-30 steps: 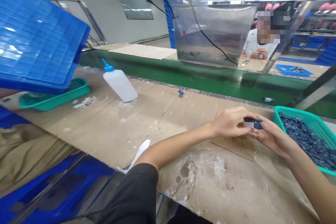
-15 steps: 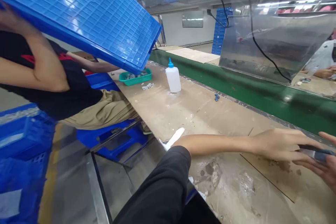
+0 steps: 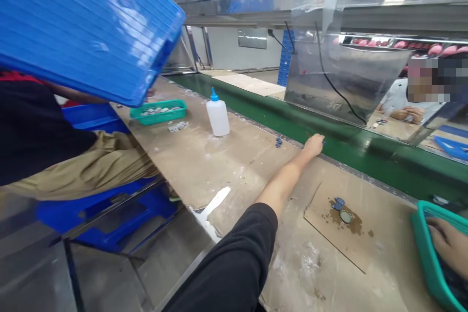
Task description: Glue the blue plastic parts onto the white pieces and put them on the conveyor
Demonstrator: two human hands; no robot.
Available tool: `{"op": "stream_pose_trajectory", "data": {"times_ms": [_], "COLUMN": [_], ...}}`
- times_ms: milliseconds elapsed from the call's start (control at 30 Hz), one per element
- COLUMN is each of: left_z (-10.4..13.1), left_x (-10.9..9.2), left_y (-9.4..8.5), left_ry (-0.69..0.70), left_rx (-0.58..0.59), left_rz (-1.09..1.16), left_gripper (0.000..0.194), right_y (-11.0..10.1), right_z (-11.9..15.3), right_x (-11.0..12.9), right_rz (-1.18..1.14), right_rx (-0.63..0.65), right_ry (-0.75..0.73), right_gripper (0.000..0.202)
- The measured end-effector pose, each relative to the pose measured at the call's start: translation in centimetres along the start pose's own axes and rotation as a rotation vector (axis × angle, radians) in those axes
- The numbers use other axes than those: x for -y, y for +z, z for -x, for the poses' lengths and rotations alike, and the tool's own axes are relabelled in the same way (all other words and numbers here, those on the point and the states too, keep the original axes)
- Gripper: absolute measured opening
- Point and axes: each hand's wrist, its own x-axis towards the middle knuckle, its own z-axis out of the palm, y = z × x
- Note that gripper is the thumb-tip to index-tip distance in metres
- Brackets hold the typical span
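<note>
My left hand (image 3: 314, 145) reaches out over the edge of the green belt (image 3: 369, 148), its fingers closed round something small and dark that I cannot make out. At the right edge, my right hand (image 3: 448, 243) dips into a green basket (image 3: 420, 234) with dark items inside; its fingertips are hidden. Between the hands, a round metal-rimmed piece (image 3: 345, 216) and small dark blue pieces (image 3: 338, 203) lie on a wet patch of the brown board. More small blue pieces (image 3: 279, 142) sit beside the belt.
A white bottle with a blue cap (image 3: 218, 117) stands on the table (image 3: 204, 161). Behind it is a green tray (image 3: 161, 118) of grey pieces. At the left, a person holds up a large blue crate (image 3: 84, 24). Another person (image 3: 413, 102) sits across the belt.
My left hand has moved away from my right hand, forward to the belt. My right hand is now in the green basket. The view has shifted right, and the blue crate appears further left.
</note>
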Motion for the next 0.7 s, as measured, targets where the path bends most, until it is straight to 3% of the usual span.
{"op": "stream_pose_trajectory", "data": {"times_ms": [67,167,367,533,700], "left_z": [0.5,1.3,1.6,1.4,2.1], "left_x": [0.9,1.9,2.1,2.0,1.8], "left_y": [0.7,1.5,1.9,2.0,1.8], "left_ry": [-0.049,-0.087,-0.086,-0.104,-0.100], "left_rx": [-0.027,-0.071,-0.089,-0.111,-0.142], "left_rz": [-0.023,-0.053,-0.071,-0.019,0.091], "left_gripper": [0.042,0.045,0.041,0.038,0.042], "right_y": [-0.1,-0.4,-0.5,-0.6,-0.5], "right_z": [0.3,0.8,1.0,0.9,0.1], "right_x": [1.2,2.7,3.4,3.5,1.5], "right_rz": [0.217,0.381,0.540,0.565,0.614], "right_rx": [0.013,0.099,0.142,0.146,0.090], "right_ry": [0.127,0.131,0.178,0.113,-0.008], "right_gripper": [0.029,0.044,0.048,0.044,0.045]}}
